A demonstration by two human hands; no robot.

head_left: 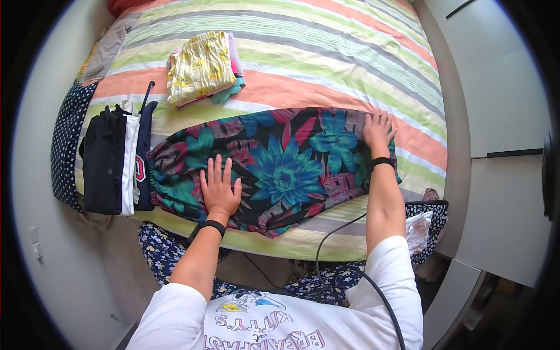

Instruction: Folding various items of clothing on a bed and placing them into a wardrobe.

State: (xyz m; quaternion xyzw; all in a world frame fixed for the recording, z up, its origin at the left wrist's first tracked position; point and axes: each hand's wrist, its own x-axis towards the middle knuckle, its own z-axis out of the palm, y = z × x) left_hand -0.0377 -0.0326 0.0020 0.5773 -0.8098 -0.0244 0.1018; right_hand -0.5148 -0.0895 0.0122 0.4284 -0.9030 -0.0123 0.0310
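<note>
A dark floral garment with big blue-green flowers and a gathered elastic end at the left lies spread flat across the near side of the bed; from this view it looks like pants or shorts folded lengthwise, though I cannot tell for sure. My left hand rests flat on its left half, fingers spread. At the garment's far right corner my right hand presses down with fingers stretched out, the tips at the cloth's edge. Neither hand grips anything.
Folded dark and white clothes are stacked against the garment's left end. Farther back sits a pile topped by a yellow patterned garment. A black cable runs by my right arm. White cabinets stand at the right, a wall at the left.
</note>
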